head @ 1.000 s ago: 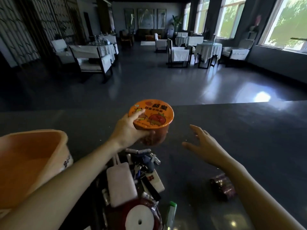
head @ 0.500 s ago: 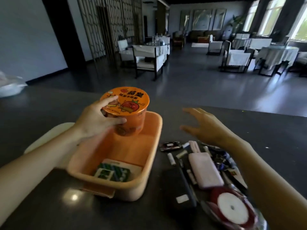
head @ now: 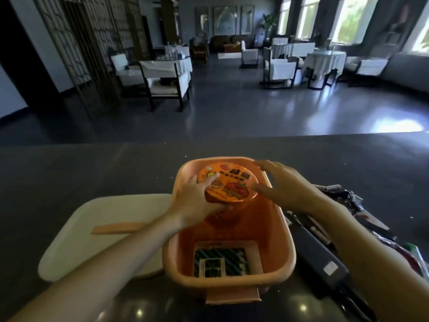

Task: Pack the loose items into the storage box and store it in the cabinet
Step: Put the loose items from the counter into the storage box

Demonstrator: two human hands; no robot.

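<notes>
Over the orange storage box [head: 282, 231], left hand [head: 197, 201] grips an orange-lidded, tomato-printed cup [head: 228, 185]; right hand [head: 282, 185] spread open.

The orange plastic storage box [head: 287, 249] stands on the dark stone counter [head: 69, 173]. The round orange instant-noodle cup [head: 228, 185] is in its far end, and the flat striped packet [head: 221, 262] lies in its near end. The cream rectangular lid [head: 97, 231] lies left of it, touching. The pile of loose small items [head: 343, 210] lies right of it.
</notes>
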